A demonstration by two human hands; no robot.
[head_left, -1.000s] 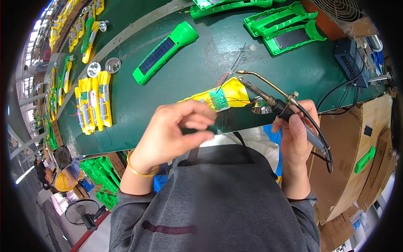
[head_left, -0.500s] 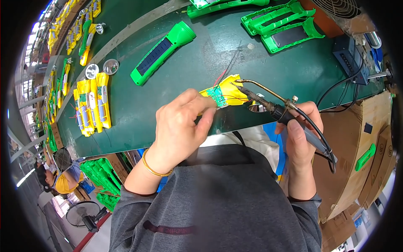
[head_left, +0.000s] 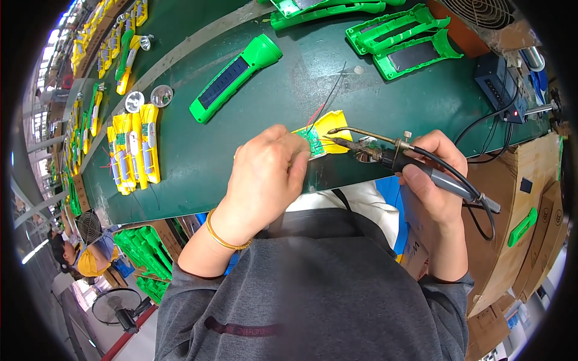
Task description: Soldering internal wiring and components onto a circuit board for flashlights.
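Note:
My right hand [head_left: 438,180] is wrapped round the grey handle of a soldering iron [head_left: 421,168], which carries a thin curved metal tube and a black cable. Its tip points left, over a yellow plastic flashlight housing [head_left: 340,123], close to the small green circuit board [head_left: 313,144] in it. Whether the tip touches the board I cannot tell. My left hand [head_left: 268,165] closes over the housing's left end, fingertips at the board's edge, hiding the rest of that part. Red and black wires rise from the board. Partly behind the iron is a shiny reflector [head_left: 366,155].
A green flashlight body [head_left: 235,78] lies beyond my hands. Several yellow housings with batteries [head_left: 133,150] stand left, beside loose reflectors [head_left: 161,96]. Green shells [head_left: 415,51] lie at the far right, near a dark power unit [head_left: 500,87] with cables. Cardboard boxes [head_left: 500,222] stand right.
The soldering iron has swung flatter, its tip moving down and left toward the circuit board. My right hand has shifted slightly right. My left hand stays nearly in place over the housing.

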